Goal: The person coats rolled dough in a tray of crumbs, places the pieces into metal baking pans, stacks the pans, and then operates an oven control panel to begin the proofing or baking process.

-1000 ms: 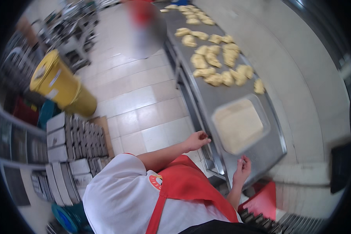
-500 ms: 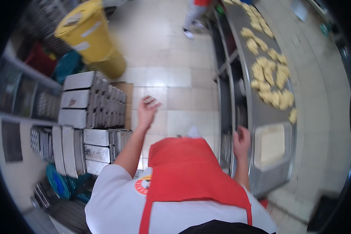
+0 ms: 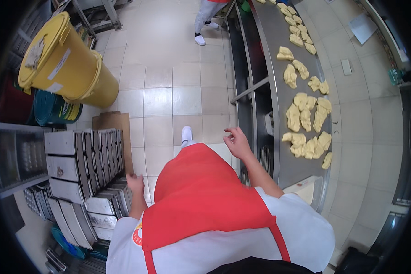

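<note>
My left hand [image 3: 136, 183] hangs low beside the stacked metal loaf pans [image 3: 80, 166], apart from them as far as I can see. Its fingers are smeared by motion. Ahead of my red apron, my right hand [image 3: 237, 142] is in the air over the floor, left of the steel table [image 3: 278, 91]. The fingers are loosely bent and apart, with nothing visible in them. Pieces of pale yellow dough [image 3: 293, 117] lie in groups along the table. A whitish tub [image 3: 318, 194] at its near end is partly hidden by my right sleeve.
Two yellow bins [image 3: 84, 68] stand at the left, past a flat piece of cardboard [image 3: 127, 141]. Dark shelves [image 3: 246, 59] run under the table. Tiled floor [image 3: 157, 123] stretches ahead, and another person's legs [image 3: 205, 20] are at the far end.
I have walked forward: the dough and pans have shifted nearer and the tub is now partly covered. My right hand has swung forward; my left hand has swung back.
</note>
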Demonstrator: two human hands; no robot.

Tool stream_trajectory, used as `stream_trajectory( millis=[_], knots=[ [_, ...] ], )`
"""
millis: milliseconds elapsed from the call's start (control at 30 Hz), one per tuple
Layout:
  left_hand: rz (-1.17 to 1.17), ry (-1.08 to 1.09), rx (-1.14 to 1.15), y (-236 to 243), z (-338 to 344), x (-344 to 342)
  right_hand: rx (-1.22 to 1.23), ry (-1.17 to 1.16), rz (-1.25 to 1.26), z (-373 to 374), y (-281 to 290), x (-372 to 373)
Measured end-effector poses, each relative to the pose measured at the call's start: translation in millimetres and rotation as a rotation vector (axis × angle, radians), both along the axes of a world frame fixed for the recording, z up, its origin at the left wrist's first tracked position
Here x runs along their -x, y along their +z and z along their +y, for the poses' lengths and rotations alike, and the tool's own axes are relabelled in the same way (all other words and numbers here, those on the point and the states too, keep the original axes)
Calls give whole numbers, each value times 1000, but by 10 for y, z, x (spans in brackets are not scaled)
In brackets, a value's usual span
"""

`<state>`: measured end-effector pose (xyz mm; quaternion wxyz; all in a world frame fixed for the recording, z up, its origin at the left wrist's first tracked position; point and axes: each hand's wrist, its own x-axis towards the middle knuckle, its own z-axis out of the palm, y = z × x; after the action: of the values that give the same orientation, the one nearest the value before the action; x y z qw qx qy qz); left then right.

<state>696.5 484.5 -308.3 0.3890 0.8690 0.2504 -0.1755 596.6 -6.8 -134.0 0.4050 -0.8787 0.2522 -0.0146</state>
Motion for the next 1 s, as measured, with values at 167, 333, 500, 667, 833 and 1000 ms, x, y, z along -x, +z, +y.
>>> stream_trajectory(
  millis=[167, 333, 500, 667, 833, 1000],
  knots=[
    [227, 172, -134, 141, -92, -313, 70, 121, 8, -848, 192, -1503],
    [109, 83, -126, -14, -711, -1296, 63, 44, 64, -1390, 286, -2569],
    [-48, -79, -10, -559, -1278, -3064, 89, -63, 350, -1837, -363, -2797],
    [-124, -189, 48, -823, -1798, -5175, -122, -299, 767, -1904, -772, -2344],
    [-48, -310, 106, -396, -2825, -7019, -269, -576, 668, -1771, -364, -2520],
    [-73, -617, 351, -518, -4322, -7725, -90, -640, 464, -2085, -229, -3165]
  ],
)
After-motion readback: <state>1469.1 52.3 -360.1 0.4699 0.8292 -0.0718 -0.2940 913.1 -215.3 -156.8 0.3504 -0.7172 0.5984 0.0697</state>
